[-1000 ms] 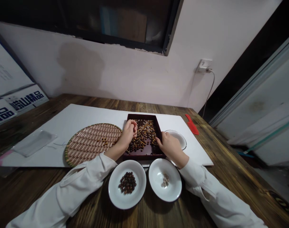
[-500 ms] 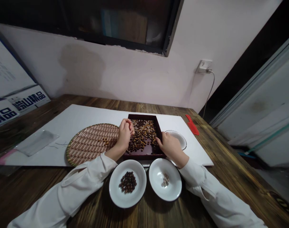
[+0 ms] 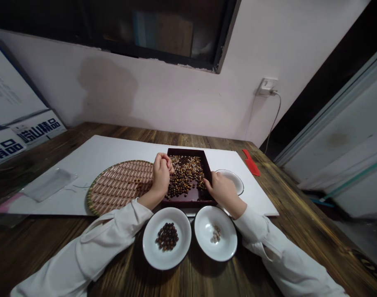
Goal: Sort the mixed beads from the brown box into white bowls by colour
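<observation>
A dark square tray [image 3: 205, 163] holds many mixed brown and pale beads [image 3: 185, 175]. My left hand [image 3: 160, 173] hovers over the tray's left edge with its fingers curled in a pinch; what it holds is too small to see. My right hand [image 3: 222, 189] rests against the tray's right front corner, fingers curled on the rim. In front of the tray stand two white bowls: the left bowl [image 3: 151, 243] holds dark beads [image 3: 166, 236], the right bowl [image 3: 228, 243] holds a few pale beads [image 3: 216, 235].
A round woven tray [image 3: 120, 185] with a few beads lies left of the dark tray on a white sheet [image 3: 83, 156]. A third white bowl [image 3: 234, 179] sits behind my right hand. A red comb [image 3: 250, 162] and a clear bag [image 3: 46, 183] lie on the wooden table [image 3: 300, 231].
My left hand has drawn back from the middle of the bead pile to the tray's left edge, staying curled. My right hand has stayed put.
</observation>
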Tool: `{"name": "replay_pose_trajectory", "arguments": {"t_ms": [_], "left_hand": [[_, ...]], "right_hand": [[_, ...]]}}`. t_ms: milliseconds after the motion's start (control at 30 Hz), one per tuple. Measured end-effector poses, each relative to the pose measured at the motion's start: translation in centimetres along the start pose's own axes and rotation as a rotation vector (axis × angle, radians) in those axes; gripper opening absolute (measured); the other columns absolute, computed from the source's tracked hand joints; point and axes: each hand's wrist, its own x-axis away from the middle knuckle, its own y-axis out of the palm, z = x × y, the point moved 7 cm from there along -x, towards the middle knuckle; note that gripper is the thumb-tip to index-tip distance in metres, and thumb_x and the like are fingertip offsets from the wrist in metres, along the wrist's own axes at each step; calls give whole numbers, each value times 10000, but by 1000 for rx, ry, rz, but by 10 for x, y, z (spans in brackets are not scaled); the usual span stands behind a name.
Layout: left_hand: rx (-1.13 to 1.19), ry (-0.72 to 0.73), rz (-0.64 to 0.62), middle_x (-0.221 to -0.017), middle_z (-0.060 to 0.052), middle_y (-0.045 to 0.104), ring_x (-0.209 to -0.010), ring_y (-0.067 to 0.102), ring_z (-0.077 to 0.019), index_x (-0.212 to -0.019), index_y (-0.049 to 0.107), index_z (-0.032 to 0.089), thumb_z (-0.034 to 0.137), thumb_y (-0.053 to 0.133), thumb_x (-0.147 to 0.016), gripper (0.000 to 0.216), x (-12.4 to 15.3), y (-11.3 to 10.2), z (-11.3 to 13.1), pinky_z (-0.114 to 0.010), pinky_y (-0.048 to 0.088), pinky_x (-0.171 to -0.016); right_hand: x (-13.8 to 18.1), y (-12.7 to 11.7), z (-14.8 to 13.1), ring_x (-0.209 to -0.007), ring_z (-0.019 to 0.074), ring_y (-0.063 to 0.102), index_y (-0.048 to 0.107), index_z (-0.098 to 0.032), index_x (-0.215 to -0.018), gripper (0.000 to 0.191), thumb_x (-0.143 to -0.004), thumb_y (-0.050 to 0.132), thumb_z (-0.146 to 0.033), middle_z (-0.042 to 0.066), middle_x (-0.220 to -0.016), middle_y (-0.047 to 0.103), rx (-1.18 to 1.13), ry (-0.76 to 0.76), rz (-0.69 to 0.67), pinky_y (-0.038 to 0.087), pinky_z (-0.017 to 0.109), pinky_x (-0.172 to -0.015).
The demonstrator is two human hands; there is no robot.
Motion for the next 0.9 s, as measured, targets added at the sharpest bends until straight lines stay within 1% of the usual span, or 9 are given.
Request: {"name": "replay_pose_trajectory", "arguments": {"t_ms": [267,433,900], "left_hand": [[-21,37,28,-583,57,388,-452,326,-60,-716,439,199,90,411,-754,119,1,-2,5,-161,270,-408],[-67,54,68,-613,50,397,-477,341,-63,-749,473,200,89,429,-742,119,0,-6,5,-159,277,-417],[7,41,58,-580,59,387,-454,338,-58,-736,459,205,114,455,-754,93,2,-4,8,-167,269,-424]], "right_hand": [[0,0,-1,-890,232,671,551,-134,-1072,351,-982,388,-432,113,-1002,663,1,1,-21,406,284,-603],[0,0,-1,-887,234,672,549,-138,-1069,347,-981,388,-432,113,-1005,662,12,3,-17,409,286,-600],[1,0,-1,-892,234,672,548,-134,-1071,350,-984,387,-432,113,-1004,661,16,1,-12,403,281,-595]]}}
